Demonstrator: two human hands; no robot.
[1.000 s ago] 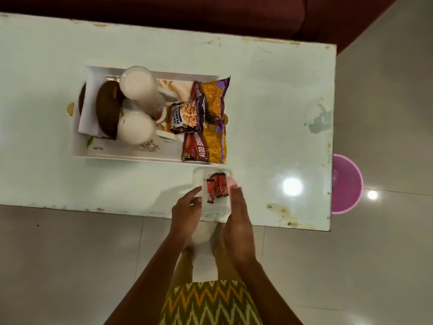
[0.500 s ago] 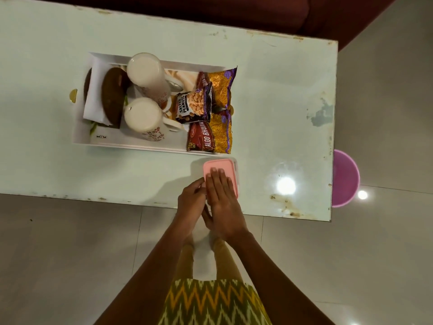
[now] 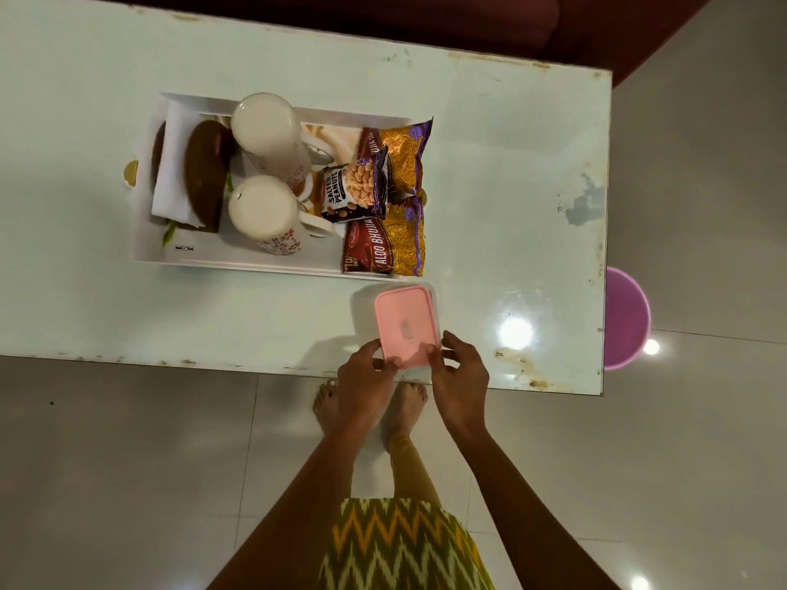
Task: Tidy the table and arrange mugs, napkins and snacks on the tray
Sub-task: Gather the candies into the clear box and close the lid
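I am watching both hands holding the pink-lidded clear plastic box (image 3: 406, 325) at lower centre of the frame. The left hand (image 3: 366, 376) is curling round its near corner and the right hand (image 3: 462, 372) is pinching its right edge, just below the white rectangular tray (image 3: 238, 264) of mugs and snacks.

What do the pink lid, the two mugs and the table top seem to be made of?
Pink lid: likely plastic, matte, with rounded moulded corners. Mugs: probably glazed ceramic, white, with a red printed pattern and thick handles. Table top: perhaps painted board or glass; glossy, it mirrors a lamp, and its edges look chipped.
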